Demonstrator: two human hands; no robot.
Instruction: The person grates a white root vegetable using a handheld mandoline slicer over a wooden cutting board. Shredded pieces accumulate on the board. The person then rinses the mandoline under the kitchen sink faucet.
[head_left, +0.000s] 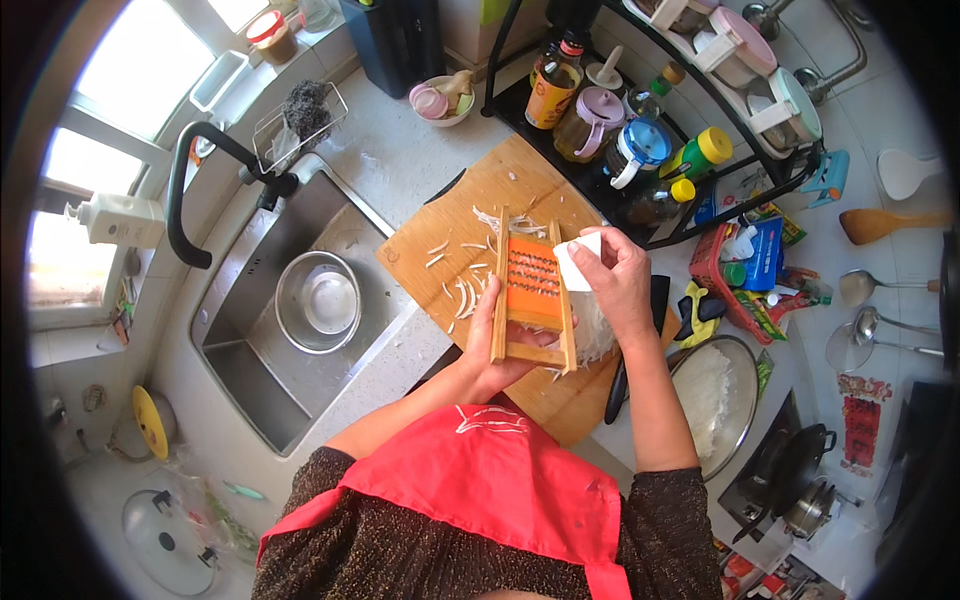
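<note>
My left hand (491, 337) grips the lower part of a wooden-framed grater (533, 292) with an orange grating plate, tilted above a wooden cutting board (442, 217). Between the thumb and fingers of my right hand (619, 277) is a white block of vegetable (579, 261), at the grater's right rail. White shreds (592, 330) are heaped on the board, partly hidden by the grater and my right hand. Larger white strips (469, 296) lie scattered left of the grater. A knife with a black handle (616, 390) rests along the board's right side, partly behind my right forearm.
Left of the board, a metal bowl (319, 300) stands in the steel sink (259, 375) under a black faucet (196, 187). A rack (517, 97) with bottles and jars stands behind the board. At the right are a round tray of white shreds (712, 405) and a red basket (712, 277).
</note>
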